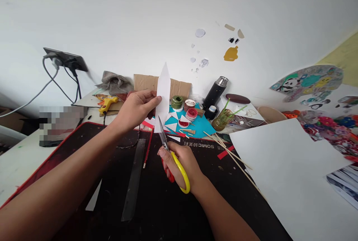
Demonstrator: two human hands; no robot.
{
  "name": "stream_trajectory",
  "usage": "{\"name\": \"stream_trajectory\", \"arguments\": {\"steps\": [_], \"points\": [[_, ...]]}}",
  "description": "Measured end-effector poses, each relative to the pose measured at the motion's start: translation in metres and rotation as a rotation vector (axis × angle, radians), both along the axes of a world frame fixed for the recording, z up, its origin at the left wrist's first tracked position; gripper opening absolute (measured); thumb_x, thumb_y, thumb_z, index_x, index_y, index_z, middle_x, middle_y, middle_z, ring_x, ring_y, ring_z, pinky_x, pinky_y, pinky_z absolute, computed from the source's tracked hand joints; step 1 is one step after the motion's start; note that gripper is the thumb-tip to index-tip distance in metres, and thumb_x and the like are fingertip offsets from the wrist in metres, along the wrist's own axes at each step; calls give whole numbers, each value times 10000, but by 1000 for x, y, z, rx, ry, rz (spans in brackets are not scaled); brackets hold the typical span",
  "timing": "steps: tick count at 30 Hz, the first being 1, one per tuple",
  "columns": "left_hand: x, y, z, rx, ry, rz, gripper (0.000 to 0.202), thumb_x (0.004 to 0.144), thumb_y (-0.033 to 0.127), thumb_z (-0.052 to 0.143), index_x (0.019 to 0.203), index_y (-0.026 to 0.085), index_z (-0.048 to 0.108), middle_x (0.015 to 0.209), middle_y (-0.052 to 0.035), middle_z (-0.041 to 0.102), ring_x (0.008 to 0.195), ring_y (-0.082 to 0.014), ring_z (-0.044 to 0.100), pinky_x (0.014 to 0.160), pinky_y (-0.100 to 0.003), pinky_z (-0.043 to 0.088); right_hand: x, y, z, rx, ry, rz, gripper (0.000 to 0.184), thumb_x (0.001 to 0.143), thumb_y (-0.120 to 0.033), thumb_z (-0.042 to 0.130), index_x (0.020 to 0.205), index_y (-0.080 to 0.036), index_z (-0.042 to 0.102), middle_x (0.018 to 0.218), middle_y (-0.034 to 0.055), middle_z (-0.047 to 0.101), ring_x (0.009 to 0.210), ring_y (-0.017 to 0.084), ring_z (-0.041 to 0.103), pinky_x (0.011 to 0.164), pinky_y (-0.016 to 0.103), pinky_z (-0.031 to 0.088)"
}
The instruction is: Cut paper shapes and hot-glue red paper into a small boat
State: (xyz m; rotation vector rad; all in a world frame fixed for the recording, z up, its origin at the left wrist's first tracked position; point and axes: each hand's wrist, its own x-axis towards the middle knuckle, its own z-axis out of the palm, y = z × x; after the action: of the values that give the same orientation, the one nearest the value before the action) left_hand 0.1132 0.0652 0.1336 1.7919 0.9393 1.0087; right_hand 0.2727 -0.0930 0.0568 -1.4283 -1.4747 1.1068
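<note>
— Left hand (140, 105)?
— Pinching white paper (164, 88) upright, at twelve o'clock from scissors (165, 142).
— Right hand (189, 160)?
— Gripping scissors, with blades (162, 130) across paper's lower part; cannot tell whether touching. Noted: glue gun (108, 103), at nine o'clock from paper.

Along the wall (125, 17): socket (65, 59), cloth (113, 82), cardboard (180, 86), flask (214, 93).
Socket far left of left hand (140, 106); cloth and glue gun (107, 103) nearer, same side; cardboard just beyond. Flask beyond right hand (183, 157), rightward; sticks (228, 150) closer in, also rightward.
</note>
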Motion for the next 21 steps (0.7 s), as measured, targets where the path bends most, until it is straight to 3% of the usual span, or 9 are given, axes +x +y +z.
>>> {"name": "stream_trajectory", "arguments": {"steps": [6,21], "points": [[1,0,0,-2,-17,2,259,922,452,709,834,208,707,603,2,626,522,-151,573,495,-258,479,0,1,2,-5,-7,-5,510,1057,-713,641,868,-239,643,576,-23,607,448,159,606,461,255,437],[0,2,-1,10,3,23,257,927,444,691,841,203,719,617,-8,647,526,-158,591,504,-266,482,1,1,1,-2,-36,-14,542,1059,-732,619,822,-245,609,554,-27,580,445,151,579,465,250,409]]}}
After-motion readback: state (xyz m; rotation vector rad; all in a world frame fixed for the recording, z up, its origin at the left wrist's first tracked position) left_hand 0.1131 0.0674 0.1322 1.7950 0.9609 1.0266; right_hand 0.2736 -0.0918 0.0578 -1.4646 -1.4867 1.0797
